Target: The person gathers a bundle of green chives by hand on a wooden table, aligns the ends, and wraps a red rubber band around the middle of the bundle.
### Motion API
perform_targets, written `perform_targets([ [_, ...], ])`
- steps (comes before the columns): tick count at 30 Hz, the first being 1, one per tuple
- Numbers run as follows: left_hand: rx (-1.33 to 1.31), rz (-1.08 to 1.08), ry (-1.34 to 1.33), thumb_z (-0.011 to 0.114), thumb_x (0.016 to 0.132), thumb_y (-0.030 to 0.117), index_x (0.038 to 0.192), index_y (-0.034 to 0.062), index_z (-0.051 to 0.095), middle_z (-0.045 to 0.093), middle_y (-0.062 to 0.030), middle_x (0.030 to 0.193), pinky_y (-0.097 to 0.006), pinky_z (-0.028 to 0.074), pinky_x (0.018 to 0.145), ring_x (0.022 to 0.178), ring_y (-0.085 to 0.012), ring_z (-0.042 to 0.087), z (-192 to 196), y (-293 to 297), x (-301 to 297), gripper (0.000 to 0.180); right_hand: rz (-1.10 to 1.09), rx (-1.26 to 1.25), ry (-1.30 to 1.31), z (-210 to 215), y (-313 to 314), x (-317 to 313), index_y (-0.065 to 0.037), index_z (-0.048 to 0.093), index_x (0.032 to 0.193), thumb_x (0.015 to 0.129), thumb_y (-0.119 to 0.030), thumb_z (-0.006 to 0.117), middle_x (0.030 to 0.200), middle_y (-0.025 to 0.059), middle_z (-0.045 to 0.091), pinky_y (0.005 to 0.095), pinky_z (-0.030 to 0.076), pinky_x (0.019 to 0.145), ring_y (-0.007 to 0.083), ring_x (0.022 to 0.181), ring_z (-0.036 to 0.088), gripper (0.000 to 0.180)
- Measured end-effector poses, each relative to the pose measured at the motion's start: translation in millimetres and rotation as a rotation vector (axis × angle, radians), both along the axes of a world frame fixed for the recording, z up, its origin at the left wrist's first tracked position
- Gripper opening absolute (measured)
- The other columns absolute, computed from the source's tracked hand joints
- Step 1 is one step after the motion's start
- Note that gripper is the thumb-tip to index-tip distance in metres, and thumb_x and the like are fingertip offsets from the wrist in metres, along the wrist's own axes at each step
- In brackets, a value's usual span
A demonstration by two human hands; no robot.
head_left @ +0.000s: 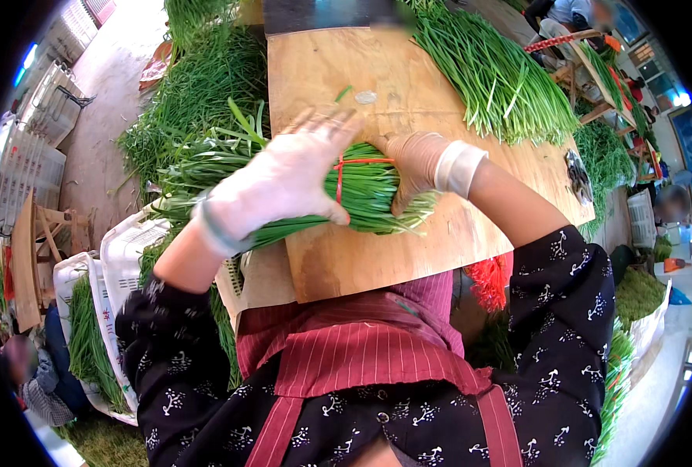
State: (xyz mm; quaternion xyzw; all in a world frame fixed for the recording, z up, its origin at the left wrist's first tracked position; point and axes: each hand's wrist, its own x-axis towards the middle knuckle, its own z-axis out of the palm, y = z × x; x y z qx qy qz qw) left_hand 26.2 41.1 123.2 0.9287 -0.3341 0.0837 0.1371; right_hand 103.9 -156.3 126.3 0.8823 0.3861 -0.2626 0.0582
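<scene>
A thick bundle of green chives lies across a plywood board, tied round its middle with a red band. My left hand, in a thin clear glove, wraps over the leafy left part of the bundle with its fingers spread. My right hand, also gloved, clasps the cut stem end on the right. A coin-like grey disc rests on the board behind the bundle.
Loose chive heaps lie at the far right and far left of the board. White plastic crates with chives stand at my left. Red bands hang under the board. Another person's workbench is at upper right.
</scene>
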Motion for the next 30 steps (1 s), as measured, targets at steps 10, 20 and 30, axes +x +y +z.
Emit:
perform_targets([
  [10,0.269,0.38,-0.215,0.081,0.047,0.032,0.133,-0.0028,0.03,0.044,-0.0158,0.125,-0.04,0.033,0.102,0.117,-0.0281,0.043,-85,-32,-48,0.105,0.148,0.194,-0.58,-37,-17,-62,-0.013,0.025,0.141,0.056,-0.049,0.076,0.132,0.0123,0.044,0.0629,0.015,0.104,0.034,0.123,0.04,0.105],
  [20,0.11,0.286,-0.132,0.059,0.071,0.017,0.125,-0.0044,0.041,0.053,-0.0154,0.112,-0.035,0.038,0.096,0.103,-0.0253,0.052,-72,-22,-25,0.061,0.201,0.49,-0.51,-66,-25,-39,-0.011,0.033,0.136,0.067,-0.029,0.07,0.131,0.0122,0.045,0.0487,0.036,0.097,0.0292,0.118,0.046,0.08],
  [30,0.089,0.358,-0.041,0.076,0.057,0.023,0.127,-0.002,0.037,0.052,-0.016,0.115,-0.036,0.039,0.094,0.105,-0.028,0.052,-60,-20,-16,0.084,0.345,0.4,-0.558,-33,-19,-23,-0.01,0.041,0.13,0.072,-0.019,0.063,0.125,0.0078,0.051,0.0424,0.04,0.095,0.0236,0.112,0.052,0.063],
])
